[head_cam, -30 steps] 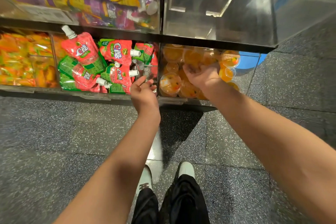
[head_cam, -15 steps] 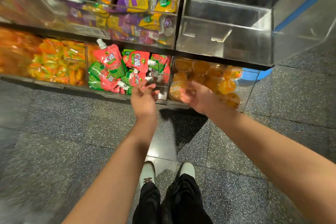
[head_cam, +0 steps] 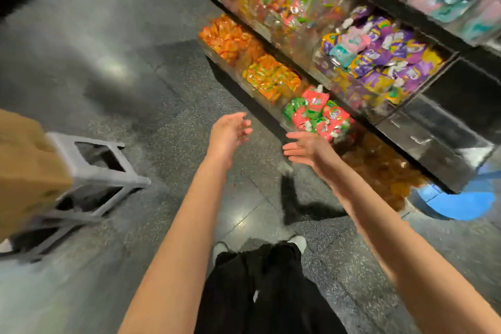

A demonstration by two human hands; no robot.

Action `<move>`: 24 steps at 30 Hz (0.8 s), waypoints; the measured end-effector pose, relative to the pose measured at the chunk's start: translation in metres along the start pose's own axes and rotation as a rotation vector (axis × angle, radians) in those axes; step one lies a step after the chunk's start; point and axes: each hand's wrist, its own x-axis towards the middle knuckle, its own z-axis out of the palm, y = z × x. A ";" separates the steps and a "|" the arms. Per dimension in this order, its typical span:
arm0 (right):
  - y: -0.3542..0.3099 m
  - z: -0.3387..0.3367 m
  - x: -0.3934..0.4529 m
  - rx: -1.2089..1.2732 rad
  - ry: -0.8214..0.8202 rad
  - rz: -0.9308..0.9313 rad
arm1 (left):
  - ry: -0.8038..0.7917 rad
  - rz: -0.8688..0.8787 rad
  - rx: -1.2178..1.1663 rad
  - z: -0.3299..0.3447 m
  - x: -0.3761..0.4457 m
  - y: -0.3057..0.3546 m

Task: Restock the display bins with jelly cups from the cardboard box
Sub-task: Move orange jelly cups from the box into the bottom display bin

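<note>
- The left hand [head_cam: 226,134] hangs in the air over the dark speckled floor [head_cam: 168,127], fingers spread and loosely bent, holding nothing.
- The right hand [head_cam: 307,149] is just to the right of it, palm turned toward the left hand, fingers straight and slightly parted, also holding nothing.
- Both hands are apart from the display bins [head_cam: 320,68], which run diagonally along the right; the right hand is the nearer one.
- The orange jelly cups [head_cam: 379,168] lie in the lowest bin at the near end of the display, right of the right hand; blur hides their number.
- Red and green spouted pouches [head_cam: 318,114] fill the neighbouring bin, just beyond the right hand.
- The cardboard box [head_cam: 24,171] sits on a grey plastic stool [head_cam: 95,171] at the far left, well apart from the display and from both hands; its inside is out of view.
- A blue round thing [head_cam: 458,203] lies on the floor by the display's near end.
</note>
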 end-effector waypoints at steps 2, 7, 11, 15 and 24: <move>-0.008 0.048 -0.007 -0.065 -0.010 0.072 | 0.083 0.070 0.044 -0.058 -0.020 0.012; 0.006 0.208 -0.028 -0.400 -0.056 -0.055 | 0.281 0.156 -0.027 -0.219 -0.057 0.028; 0.018 0.344 -0.042 -0.587 -0.180 -0.216 | 0.403 0.233 -0.063 -0.353 -0.080 0.028; 0.037 0.497 -0.049 -0.802 -0.315 -0.344 | 0.557 0.238 0.006 -0.497 -0.102 0.016; 0.086 0.776 -0.058 -1.262 -0.603 -0.599 | 0.907 0.160 0.069 -0.740 -0.145 -0.021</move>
